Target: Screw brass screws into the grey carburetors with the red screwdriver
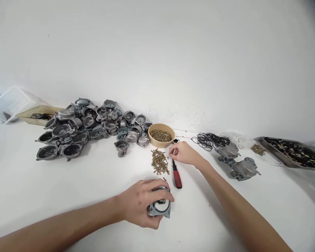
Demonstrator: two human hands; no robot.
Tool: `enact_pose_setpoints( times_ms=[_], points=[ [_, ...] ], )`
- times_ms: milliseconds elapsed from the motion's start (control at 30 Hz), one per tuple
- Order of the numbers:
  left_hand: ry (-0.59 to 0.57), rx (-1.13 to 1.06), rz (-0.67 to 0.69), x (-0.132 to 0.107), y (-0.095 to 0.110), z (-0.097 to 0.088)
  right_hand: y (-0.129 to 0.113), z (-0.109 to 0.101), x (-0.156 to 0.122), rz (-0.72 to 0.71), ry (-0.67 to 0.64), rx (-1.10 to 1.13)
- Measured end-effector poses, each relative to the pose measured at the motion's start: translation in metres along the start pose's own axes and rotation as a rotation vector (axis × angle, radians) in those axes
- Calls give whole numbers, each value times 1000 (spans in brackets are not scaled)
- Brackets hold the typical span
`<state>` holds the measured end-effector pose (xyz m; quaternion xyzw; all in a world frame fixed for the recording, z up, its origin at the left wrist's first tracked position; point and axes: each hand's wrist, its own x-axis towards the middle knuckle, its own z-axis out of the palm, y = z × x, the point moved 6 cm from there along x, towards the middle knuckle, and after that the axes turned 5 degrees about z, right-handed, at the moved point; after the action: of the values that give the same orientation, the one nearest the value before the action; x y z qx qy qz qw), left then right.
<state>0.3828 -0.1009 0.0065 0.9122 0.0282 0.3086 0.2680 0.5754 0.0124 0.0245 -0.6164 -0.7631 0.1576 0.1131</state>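
My left hand (141, 203) is wrapped round a grey metal carburetor part (161, 207) that rests on the white table near me. My right hand (185, 153) reaches further out and pinches something small and pale at its fingertips, beside a loose pile of brass screws (159, 161). Just below that hand lies a red-handled screwdriver (176, 176), flat on the table. A tan bowl (161, 140) full of brass screws stands just beyond the right hand.
A big heap of grey metal bowl castings (86, 127) fills the left back. Black rubber rings (210, 140), two assembled carburetors (237, 162), more screws (257, 149) and a metal tray of dark parts (295, 152) lie right. A clear box (9, 104) stands far left.
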Motion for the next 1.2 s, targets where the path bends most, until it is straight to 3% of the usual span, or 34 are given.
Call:
enact_pose_setpoints(
  times_ms=[200, 467, 800, 1200],
  points=[
    [22, -26, 4, 2, 1, -2, -11, 2, -3, -66, -49, 58],
    [30, -52, 8, 4, 3, -4, -14, 11, -4, -31, -79, 61],
    [21, -52, 1, 1, 2, -2, -12, 21, -1, 49, -14, 73],
    [50, -36, 42, 4, 2, -3, -6, 22, 2, 1, -8, 110]
  ],
)
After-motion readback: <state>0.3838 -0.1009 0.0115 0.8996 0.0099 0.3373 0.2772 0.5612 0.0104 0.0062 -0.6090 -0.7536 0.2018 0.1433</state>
